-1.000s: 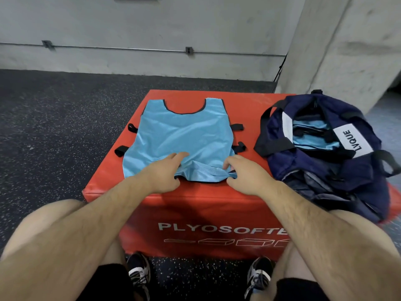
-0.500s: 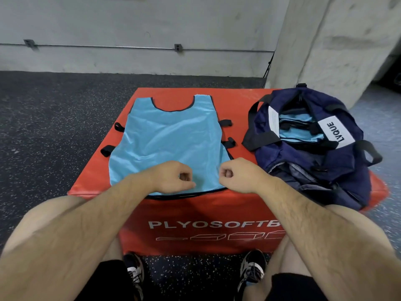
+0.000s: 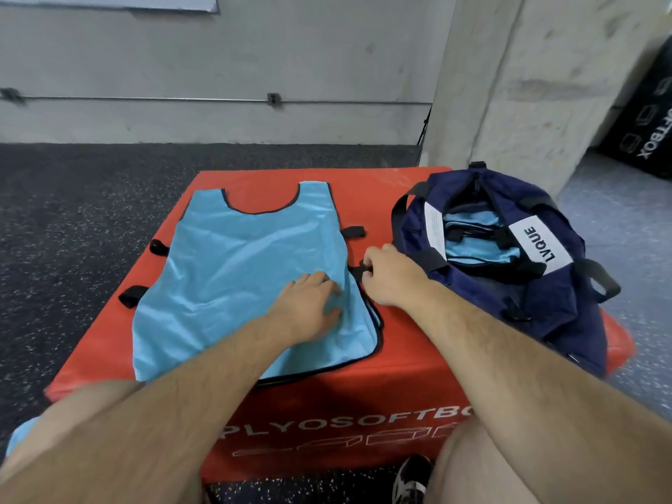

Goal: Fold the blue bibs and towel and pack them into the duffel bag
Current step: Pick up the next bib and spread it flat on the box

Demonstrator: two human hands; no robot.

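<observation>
A light blue bib [image 3: 232, 281] with black trim lies spread flat on the red soft box [image 3: 411, 361], neck hole at the far end. My left hand [image 3: 309, 307] rests flat on the bib's lower right part, fingers spread. My right hand [image 3: 389, 278] pinches a black side strap at the bib's right edge. The navy duffel bag [image 3: 509, 281] stands open on the box's right side, with light blue fabric [image 3: 480, 249] folded inside it. A bit of light blue cloth [image 3: 20, 434] shows at the far left by my knee.
The box has dark speckled floor [image 3: 72, 220] to its left. A concrete pillar [image 3: 527, 85] rises behind the bag and a black soft box [image 3: 651, 121] leans at the far right. My knees and one shoe [image 3: 411, 481] are below the box's front edge.
Both hands left the bib's lower hem. The left hand went from a fist to flat on the cloth; the right hand moved up to the right side strap and took hold of it.
</observation>
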